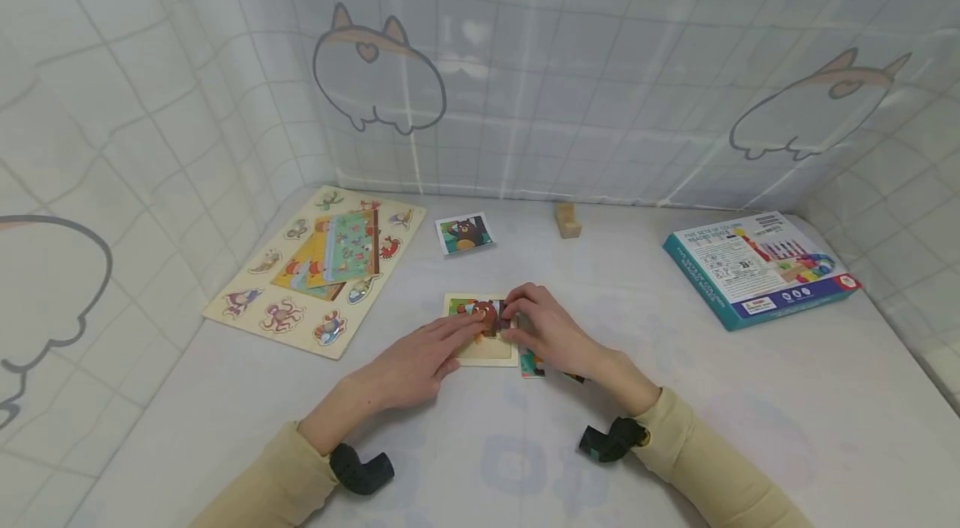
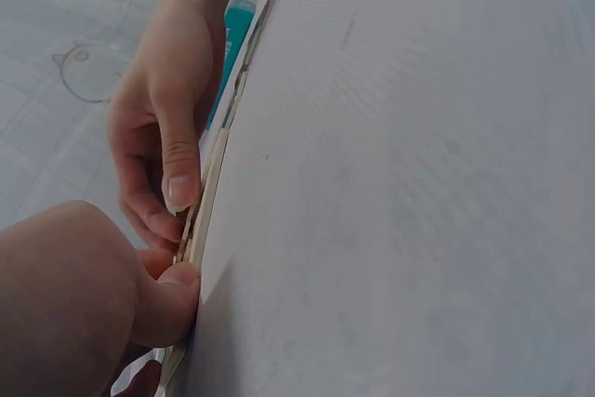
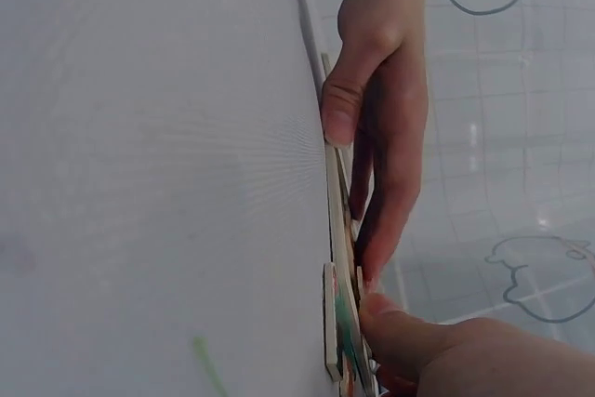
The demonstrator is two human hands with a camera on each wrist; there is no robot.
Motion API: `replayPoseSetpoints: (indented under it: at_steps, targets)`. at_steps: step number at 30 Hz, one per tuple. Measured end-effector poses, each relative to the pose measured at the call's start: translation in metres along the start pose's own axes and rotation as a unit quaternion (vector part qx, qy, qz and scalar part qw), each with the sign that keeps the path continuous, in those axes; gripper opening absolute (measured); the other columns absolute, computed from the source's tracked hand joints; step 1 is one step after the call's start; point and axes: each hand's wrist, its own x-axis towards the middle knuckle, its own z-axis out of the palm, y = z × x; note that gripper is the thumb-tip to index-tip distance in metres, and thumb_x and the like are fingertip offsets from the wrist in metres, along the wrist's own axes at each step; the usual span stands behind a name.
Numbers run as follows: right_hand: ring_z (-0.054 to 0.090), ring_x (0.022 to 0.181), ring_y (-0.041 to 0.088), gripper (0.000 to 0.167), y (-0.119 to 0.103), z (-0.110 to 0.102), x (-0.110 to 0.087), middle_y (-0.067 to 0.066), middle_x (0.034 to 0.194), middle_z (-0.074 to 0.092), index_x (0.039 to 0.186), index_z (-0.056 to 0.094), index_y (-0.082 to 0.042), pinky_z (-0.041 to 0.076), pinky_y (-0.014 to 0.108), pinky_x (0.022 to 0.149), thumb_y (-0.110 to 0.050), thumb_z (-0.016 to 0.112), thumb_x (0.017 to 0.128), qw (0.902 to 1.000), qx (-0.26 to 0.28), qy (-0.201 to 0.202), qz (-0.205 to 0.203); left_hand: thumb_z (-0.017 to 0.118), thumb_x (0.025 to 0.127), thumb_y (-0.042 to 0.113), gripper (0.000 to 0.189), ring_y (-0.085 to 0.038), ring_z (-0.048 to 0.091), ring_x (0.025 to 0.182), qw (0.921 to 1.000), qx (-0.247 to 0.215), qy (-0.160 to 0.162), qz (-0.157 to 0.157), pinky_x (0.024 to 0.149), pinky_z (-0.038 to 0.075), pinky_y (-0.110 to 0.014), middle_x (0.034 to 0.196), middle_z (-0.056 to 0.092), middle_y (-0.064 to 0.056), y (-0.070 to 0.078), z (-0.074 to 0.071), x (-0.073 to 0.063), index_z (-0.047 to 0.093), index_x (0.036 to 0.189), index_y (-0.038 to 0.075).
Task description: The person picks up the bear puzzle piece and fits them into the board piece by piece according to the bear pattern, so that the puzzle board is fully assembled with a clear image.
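Your left hand (image 1: 416,357) lies with its fingers stretched flat over the bear picture (image 1: 488,315) in the frame (image 1: 487,353); the left wrist view shows its thumb at the frame's near edge. That seems meant to keep the frame and the laid part from sliding.

Your right hand (image 1: 553,332) has its fingers curled, pinching a dark piece (image 1: 506,323) at the frame's right side. The right wrist view shows something thin tilted there, so the piece seems not fully seated; a grip by the edge would let you nudge it.

The frame sits on the tabletop (image 1: 630,270) right before you, its lower part bare. Loose pieces (image 1: 532,365) lie just beside it, partly under your right hand, handy for reaching. The card (image 1: 466,234) beyond it shows a bear too, likely set there as a guide. The board (image 1: 303,340) and box (image 1: 761,270) stand well apart, presumably out of your way.
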Motion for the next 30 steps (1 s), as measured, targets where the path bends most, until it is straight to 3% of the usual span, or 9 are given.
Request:
replayPoseSetpoints:
  at_steps: [6,30]
  targets:
    - [0.05,0.114,0.023,0.019,0.0007,0.0,-0.0003,0.009,0.122,0.057,0.103,0.066,-0.005,0.048,0.04,0.098,-0.018,0.074,0.092,1.0,-0.003,0.0,-0.003,0.053,0.102,0.013,0.059,-0.029,0.033,0.147,0.9994,0.027,0.007,0.021,0.12,0.031,-0.048,0.163,0.03,-0.003,-0.001,0.0016,0.0019,0.032,0.157,0.015]
    - [0.05,0.115,0.023,0.016,-0.001,0.0003,0.0,0.008,0.124,0.057,0.102,0.067,-0.006,0.048,0.042,0.099,-0.017,0.073,0.092,0.9998,0.008,-0.003,0.017,0.055,0.1,0.011,0.057,-0.033,0.038,0.144,0.9989,0.035,0.019,0.024,0.117,0.035,-0.051,0.16,0.036,-0.006,0.0004,0.0025,0.0015,0.038,0.155,0.013]
